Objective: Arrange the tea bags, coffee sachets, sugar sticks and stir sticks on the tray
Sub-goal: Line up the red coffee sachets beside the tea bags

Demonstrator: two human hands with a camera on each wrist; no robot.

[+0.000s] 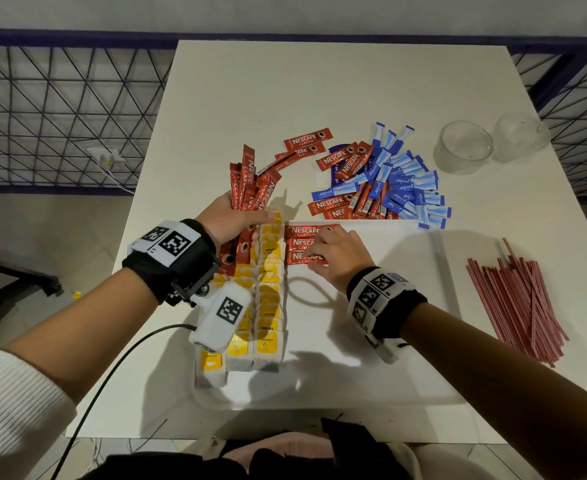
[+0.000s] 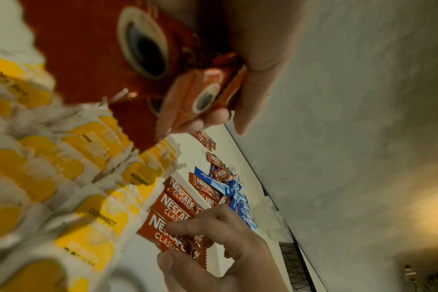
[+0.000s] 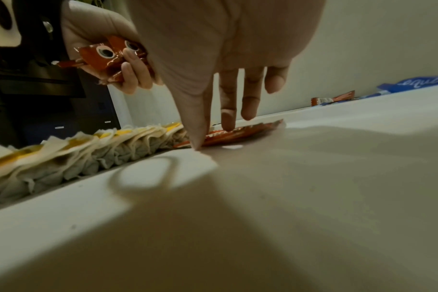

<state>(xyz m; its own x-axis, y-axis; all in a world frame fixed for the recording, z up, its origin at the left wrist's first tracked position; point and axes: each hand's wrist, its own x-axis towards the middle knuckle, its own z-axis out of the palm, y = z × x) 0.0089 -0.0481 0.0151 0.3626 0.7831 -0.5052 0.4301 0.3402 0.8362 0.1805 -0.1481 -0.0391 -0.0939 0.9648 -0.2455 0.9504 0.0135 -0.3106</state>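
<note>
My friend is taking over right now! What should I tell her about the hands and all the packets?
Left hand: grips a fanned bundle of coffee sachets.
Right hand: fingers straight, pressing the third of three laid sachets flat on the tray.
Done: tea bags sit in rows on the tray's left side; three sachets lie beside them.
Left: the held bundle, the mixed pile of sachets and blue sugar sticks on the table, and the red stir sticks to the tray's right.

Two clear glass cups (image 1: 465, 147) side by side, table's (image 1: 320, 84) far right; wall socket (image 1: 106, 155) left.
</note>
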